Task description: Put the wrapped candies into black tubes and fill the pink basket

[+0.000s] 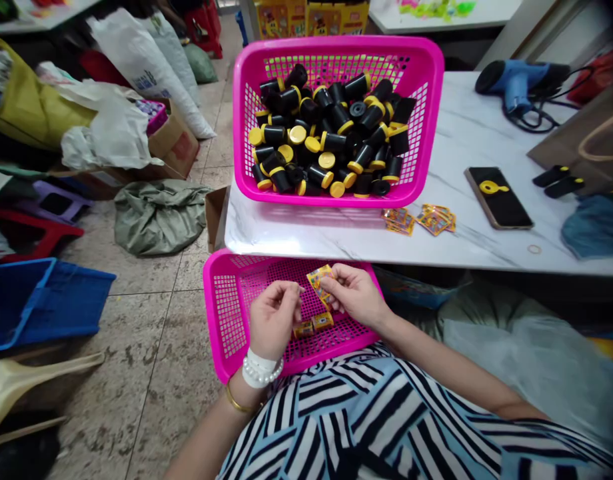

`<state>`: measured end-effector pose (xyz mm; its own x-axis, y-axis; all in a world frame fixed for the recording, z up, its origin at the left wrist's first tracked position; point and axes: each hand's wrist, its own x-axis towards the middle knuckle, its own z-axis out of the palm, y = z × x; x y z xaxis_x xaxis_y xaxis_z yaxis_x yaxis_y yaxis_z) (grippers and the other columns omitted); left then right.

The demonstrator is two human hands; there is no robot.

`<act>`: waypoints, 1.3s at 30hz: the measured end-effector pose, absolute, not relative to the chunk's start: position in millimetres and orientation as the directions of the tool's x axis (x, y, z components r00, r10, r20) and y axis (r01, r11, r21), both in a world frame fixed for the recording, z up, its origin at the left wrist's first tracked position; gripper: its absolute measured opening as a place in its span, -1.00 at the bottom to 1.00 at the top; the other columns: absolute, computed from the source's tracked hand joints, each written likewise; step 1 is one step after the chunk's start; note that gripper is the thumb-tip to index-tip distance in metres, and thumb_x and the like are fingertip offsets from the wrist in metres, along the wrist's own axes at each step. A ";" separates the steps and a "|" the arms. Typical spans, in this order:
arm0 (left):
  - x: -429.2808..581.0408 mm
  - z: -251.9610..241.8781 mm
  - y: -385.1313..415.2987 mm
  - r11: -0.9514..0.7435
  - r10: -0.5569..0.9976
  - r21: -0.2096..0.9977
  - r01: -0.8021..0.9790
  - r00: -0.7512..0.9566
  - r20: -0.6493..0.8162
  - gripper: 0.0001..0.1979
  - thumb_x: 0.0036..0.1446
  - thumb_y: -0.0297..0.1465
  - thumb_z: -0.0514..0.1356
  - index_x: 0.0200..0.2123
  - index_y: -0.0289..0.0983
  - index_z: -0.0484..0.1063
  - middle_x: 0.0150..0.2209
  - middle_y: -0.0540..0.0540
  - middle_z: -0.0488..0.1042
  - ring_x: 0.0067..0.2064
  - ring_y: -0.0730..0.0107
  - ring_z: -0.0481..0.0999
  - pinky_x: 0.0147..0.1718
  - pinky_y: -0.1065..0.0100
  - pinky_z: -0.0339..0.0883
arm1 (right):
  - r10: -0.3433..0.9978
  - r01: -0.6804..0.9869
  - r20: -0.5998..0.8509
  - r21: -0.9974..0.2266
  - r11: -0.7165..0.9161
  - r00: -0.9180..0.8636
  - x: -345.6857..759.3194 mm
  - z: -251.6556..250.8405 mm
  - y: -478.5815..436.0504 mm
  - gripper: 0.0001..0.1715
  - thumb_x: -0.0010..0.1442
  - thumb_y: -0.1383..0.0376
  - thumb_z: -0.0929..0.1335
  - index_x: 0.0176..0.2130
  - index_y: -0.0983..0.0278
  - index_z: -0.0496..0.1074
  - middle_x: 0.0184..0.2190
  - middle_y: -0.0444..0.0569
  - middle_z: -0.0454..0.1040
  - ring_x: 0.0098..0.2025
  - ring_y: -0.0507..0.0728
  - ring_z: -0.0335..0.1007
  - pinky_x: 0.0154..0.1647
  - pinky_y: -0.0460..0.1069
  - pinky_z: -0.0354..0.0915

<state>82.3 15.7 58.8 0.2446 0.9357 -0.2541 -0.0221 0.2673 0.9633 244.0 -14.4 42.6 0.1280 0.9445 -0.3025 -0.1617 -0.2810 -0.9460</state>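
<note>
My right hand pinches a small yellow printed sticker over the lower pink basket. Just left of it, my left hand is closed, thumb pressed to its fingers; whatever lies between them is too small to make out. Beneath the hands, a few yellow-wrapped pieces rest in that basket. On the white table, the upper pink basket holds several black cylinders with yellow caps. Two small piles of yellow stickers lie beside it.
To the right on the table are a phone, a blue heat gun, two black cylinders and a blue cloth. A blue crate and a grey-green sack stand on the floor at left.
</note>
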 end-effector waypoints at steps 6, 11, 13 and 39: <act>81.5 60.6 0.8 0.318 0.927 0.947 -0.039 0.224 -0.302 -0.65 0.12 -0.12 0.26 -0.31 -0.34 0.53 -0.51 -0.01 0.46 -0.68 0.61 0.30 -0.75 0.54 0.14 | 0.958 -0.131 -0.242 -0.966 -0.223 0.151 230.3 41.7 -14.5 -0.58 0.17 -0.02 0.37 -0.40 0.27 0.37 -0.64 -0.23 0.31 -0.64 -0.06 0.23 -0.66 -0.16 0.16; 80.1 56.3 3.4 0.338 0.935 0.934 -0.114 0.151 -0.320 -0.66 0.05 -0.12 0.32 -0.30 -0.31 0.53 -0.54 0.04 0.44 -0.68 0.63 0.26 -0.74 0.54 0.10 | 0.976 -0.066 -0.132 -0.990 -0.122 0.176 224.9 39.1 -16.2 -0.64 0.21 0.04 0.38 -0.42 0.27 0.40 -0.58 -0.19 0.34 -0.59 -0.04 0.22 -0.60 -0.12 0.19; 79.1 53.7 4.1 0.328 0.942 0.934 -0.142 0.122 -0.312 -0.68 0.03 -0.14 0.34 -0.31 -0.29 0.51 -0.63 0.10 0.35 -0.69 0.63 0.22 -0.72 0.54 0.07 | 0.977 -0.045 -0.115 -0.993 -0.108 0.178 224.7 37.8 -17.0 -0.65 0.21 0.05 0.38 -0.41 0.26 0.41 -0.58 -0.18 0.34 -0.58 -0.02 0.22 -0.60 -0.11 0.19; 73.9 43.2 0.7 0.375 0.927 0.902 -0.216 0.063 -0.370 -0.74 -0.03 -0.24 0.38 -0.30 -0.27 0.56 -0.58 0.05 0.41 -0.65 0.61 0.20 -0.70 0.53 0.04 | 0.974 0.222 0.069 -0.975 0.021 0.214 219.9 24.9 -18.2 -0.73 0.25 0.15 0.36 -0.43 0.24 0.43 -0.52 -0.14 0.37 -0.48 0.03 0.26 -0.45 -0.06 0.22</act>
